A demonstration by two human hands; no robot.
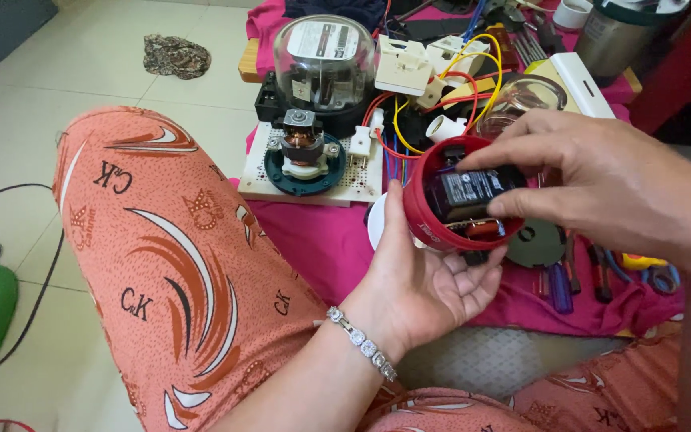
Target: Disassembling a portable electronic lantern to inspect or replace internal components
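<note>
My left hand [417, 276] cradles a round red housing [419, 204] from below, its open side turned toward me. Inside it sits a black rectangular battery block [465, 192] with a red part under it. My right hand [601, 180] reaches in from the right, with thumb and fingers pinching that black block. A beaded bracelet [361, 342] circles my left wrist.
A pink cloth [321, 240] covers the work area. On it stand a glass-domed meter [324, 60], a perforated white board with a small motor [301, 152], white sockets with red and yellow wires [441, 80], screwdrivers and pliers [593, 276]. My knee in orange patterned fabric [169, 264] is at left.
</note>
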